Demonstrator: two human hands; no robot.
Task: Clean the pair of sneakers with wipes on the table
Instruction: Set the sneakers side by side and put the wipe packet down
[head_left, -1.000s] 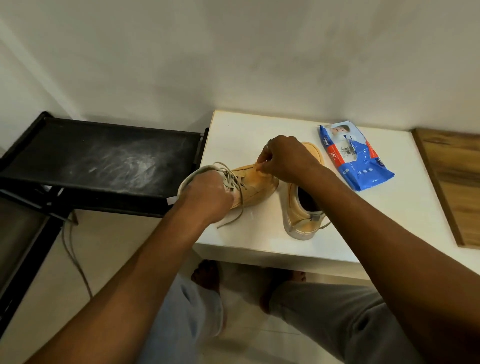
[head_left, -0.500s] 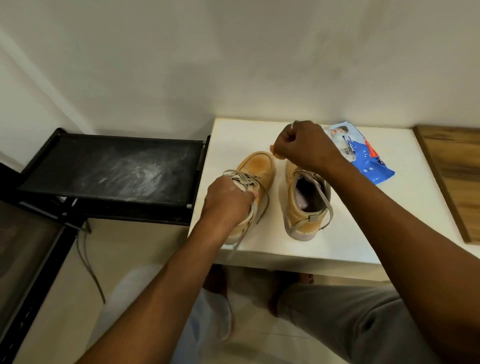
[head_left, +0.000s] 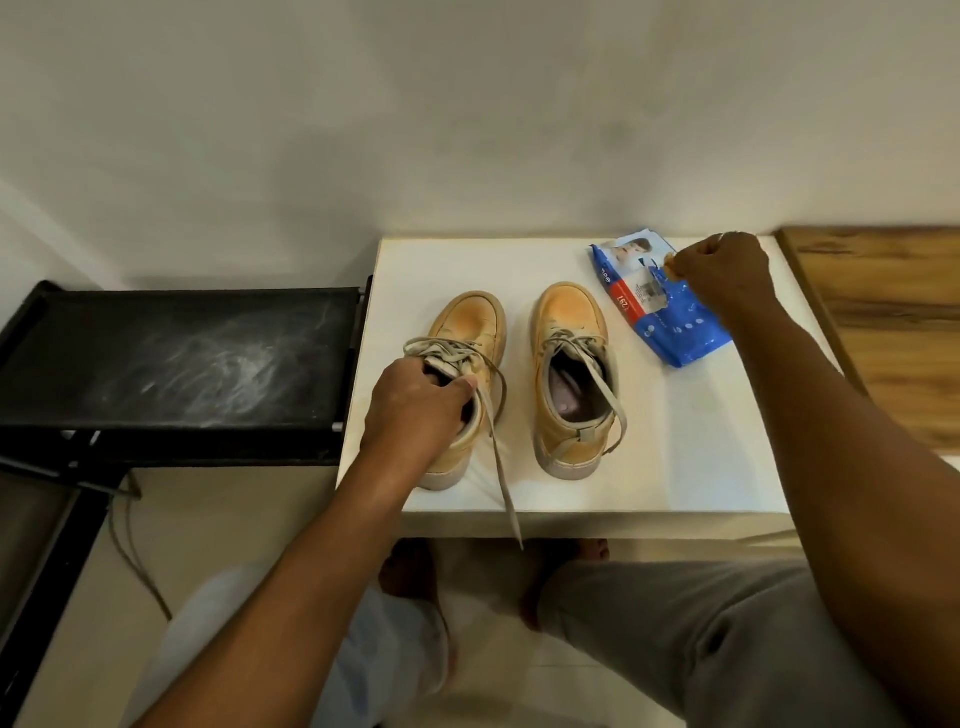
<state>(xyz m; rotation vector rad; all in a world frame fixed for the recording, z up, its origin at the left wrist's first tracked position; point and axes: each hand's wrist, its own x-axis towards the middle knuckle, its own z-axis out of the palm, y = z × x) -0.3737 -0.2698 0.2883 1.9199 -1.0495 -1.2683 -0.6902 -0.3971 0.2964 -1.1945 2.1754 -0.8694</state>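
Of 2 tan sneakers, your left hand (head_left: 415, 410) grips the left sneaker (head_left: 470, 332) by its collar; the right sneaker (head_left: 569, 322) stands beside it. Your right hand (head_left: 724, 270) pinches 1 tan scrap (head_left: 670, 267) over 1 blue wipes pack (head_left: 675, 332).

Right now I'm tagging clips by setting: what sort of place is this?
Likely a room at home, perhaps an entryway: a white table against a plain wall, a dusty black rack shelf beside it, and bare feet.
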